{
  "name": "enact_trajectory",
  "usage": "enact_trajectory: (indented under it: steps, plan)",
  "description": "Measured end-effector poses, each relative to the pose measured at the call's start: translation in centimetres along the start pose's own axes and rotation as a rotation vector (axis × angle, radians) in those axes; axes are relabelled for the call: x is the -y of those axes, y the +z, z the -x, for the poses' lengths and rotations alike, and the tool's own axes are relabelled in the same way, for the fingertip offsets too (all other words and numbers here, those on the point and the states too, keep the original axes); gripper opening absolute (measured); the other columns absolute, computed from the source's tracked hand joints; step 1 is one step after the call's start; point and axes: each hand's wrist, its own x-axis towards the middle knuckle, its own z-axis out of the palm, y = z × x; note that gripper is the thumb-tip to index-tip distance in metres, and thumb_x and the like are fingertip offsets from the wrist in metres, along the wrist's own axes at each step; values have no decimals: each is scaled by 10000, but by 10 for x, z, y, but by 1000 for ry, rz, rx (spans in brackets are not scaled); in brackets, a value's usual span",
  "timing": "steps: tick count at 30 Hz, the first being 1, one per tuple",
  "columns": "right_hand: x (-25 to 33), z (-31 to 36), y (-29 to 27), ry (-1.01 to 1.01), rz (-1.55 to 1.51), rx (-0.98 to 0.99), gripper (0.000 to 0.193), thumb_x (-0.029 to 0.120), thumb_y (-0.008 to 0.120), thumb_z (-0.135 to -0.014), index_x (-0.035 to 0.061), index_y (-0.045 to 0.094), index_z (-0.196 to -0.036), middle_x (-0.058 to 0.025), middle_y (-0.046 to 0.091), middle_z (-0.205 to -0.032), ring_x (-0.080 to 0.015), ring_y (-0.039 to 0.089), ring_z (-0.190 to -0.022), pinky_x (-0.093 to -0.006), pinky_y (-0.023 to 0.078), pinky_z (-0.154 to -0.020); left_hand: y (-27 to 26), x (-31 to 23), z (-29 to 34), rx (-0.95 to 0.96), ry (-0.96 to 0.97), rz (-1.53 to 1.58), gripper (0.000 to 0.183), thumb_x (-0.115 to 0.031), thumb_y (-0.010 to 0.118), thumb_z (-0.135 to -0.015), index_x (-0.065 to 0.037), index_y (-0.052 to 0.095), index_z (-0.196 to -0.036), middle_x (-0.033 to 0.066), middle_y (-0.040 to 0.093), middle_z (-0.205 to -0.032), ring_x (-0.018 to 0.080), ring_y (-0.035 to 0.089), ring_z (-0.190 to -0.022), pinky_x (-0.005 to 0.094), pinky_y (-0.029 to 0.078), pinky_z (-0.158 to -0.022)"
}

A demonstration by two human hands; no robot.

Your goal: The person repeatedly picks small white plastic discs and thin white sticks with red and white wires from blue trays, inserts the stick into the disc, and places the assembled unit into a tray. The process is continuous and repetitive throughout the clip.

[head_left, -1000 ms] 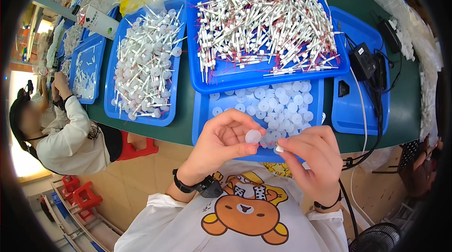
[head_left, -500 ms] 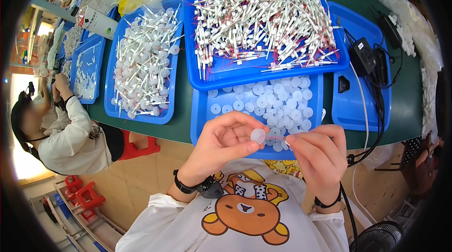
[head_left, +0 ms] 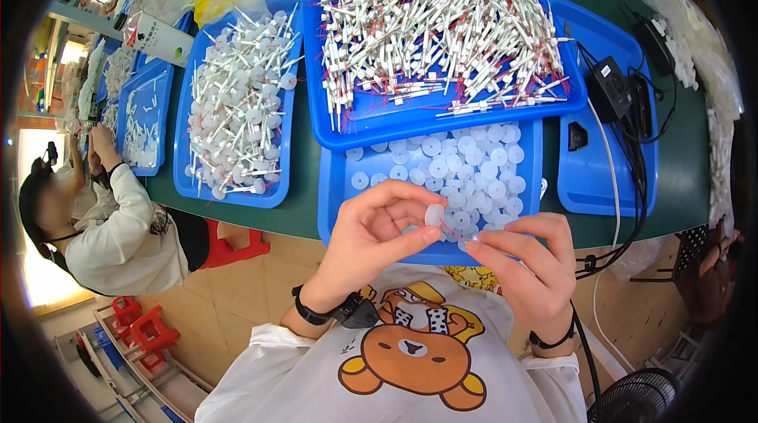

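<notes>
My left hand [head_left: 377, 227] pinches a translucent white plastic disc [head_left: 434, 215] between thumb and fingers, its face tilted edgewise. Thin red wires [head_left: 452, 230] run from the disc to the fingertips of my right hand [head_left: 530, 261]. Those fingers are closed on the wires' other end; what they grip there is mostly covered. Both hands hover over the near edge of a blue tray [head_left: 327, 210] in which many loose translucent discs [head_left: 466, 174] lie.
A blue tray [head_left: 371, 119] heaped with white sticks with red wires [head_left: 442, 36] overlaps the disc tray. To its left, another tray [head_left: 183, 162] holds sticks with discs. At right, cables and a black adapter [head_left: 609, 91] rest by a blue tray [head_left: 584, 178]. A co-worker [head_left: 118, 225] sits at left.
My right hand has come a little closer to the left one, so less wire shows between them. The disc has turned from nearly face-on to more edgewise.
</notes>
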Motion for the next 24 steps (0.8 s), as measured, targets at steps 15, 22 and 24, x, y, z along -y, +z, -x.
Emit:
enact_trajectory:
  steps: [15,22,24]
  plan:
    - [-5,5,14,19,-44,-85,380,85,749,-660,3,746,-1031,-72,702,-919,-230,625,-782,-330,488,-643,2,5,-2,193,44,-35,371,55,773,-867,41,665,-1222,115,662,-1161,167,656,-1037,331,530,-967]
    - [-2,5,11,-40,20,-20,329,71,836,-740,-30,723,-1032,-53,636,-802,-204,558,-662,-313,403,-539,1,3,-1,132,160,-305,290,17,819,-828,22,726,-1104,118,709,-1107,188,683,-994,336,547,-887]
    - [-3,6,12,-39,-17,-28,316,67,838,-743,-29,722,-1021,-48,624,-782,-203,551,-646,-315,397,-528,2,0,-2,123,252,-523,257,9,835,-803,13,749,-1044,117,740,-1052,205,699,-934,335,555,-833]
